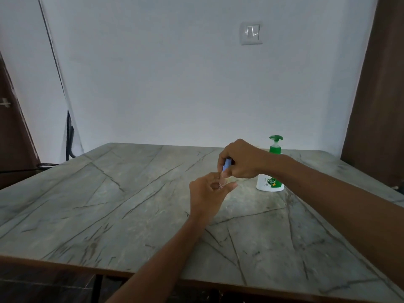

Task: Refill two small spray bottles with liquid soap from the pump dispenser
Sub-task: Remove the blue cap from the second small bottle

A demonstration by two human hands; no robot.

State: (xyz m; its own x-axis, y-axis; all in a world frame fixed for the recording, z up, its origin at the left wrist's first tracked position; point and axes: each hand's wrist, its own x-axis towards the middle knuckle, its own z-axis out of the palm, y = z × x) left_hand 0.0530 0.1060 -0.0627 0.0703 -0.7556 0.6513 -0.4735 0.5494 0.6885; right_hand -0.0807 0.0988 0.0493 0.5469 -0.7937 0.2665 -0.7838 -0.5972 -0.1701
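A small spray bottle (222, 182) is held upright above the middle of the marble table (131, 204). My left hand (207, 193) grips its lower body from below, hiding most of it. My right hand (240, 159) curls round the bottle's light blue cap (227, 165) from above. The pump dispenser (271, 171), white with a green label and green pump head, stands on the table just behind my right wrist, which covers its middle. A second spray bottle is not in sight.
The table meets a plain white wall with a light switch (251, 33) at the back. A dark cable (70, 136) hangs by the table's left rear corner. Brown wood panels stand at both sides, and the table's front edge runs along the bottom.
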